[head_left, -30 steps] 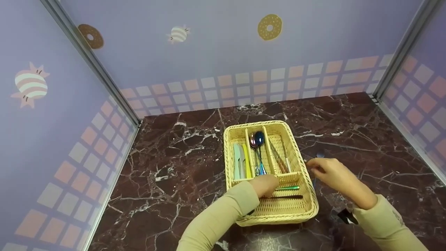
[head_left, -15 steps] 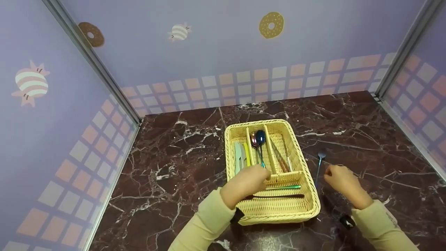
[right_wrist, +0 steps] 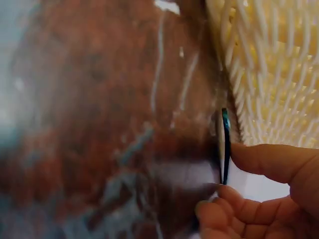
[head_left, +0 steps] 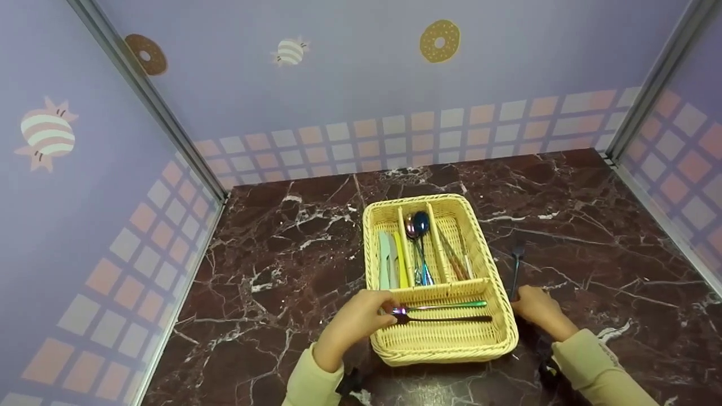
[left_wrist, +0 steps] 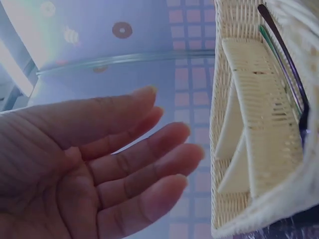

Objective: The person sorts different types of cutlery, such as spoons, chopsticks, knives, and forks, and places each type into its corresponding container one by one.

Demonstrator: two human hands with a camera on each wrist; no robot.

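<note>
To the right of the wicker basket [head_left: 496,265], my right hand [head_left: 538,307] pinches the handle of a slim blue fork [head_left: 515,270] between thumb and fingers. The right wrist view shows the handle end [right_wrist: 226,144] there, close beside the basket's woven wall. My left hand [head_left: 361,313] is at the basket's left rim, fingers loosely bent and apart, holding nothing in the left wrist view. Its fingertips overlap the heads of two utensils lying crosswise in the front compartment: one with a green handle [head_left: 451,305], one dark [head_left: 451,319].
Behind the basket's divider [head_left: 445,288] are three compartments. Knives [head_left: 389,259] lie in the left one, two spoons [head_left: 417,225] in the middle, and slim utensils [head_left: 454,259] in the right. Patterned panels [head_left: 361,84] enclose the dark marble table [head_left: 282,265].
My left hand has moved left out of the basket to its rim, uncovering the front utensils. My right hand swung away from the fork, then came down onto its handle.
</note>
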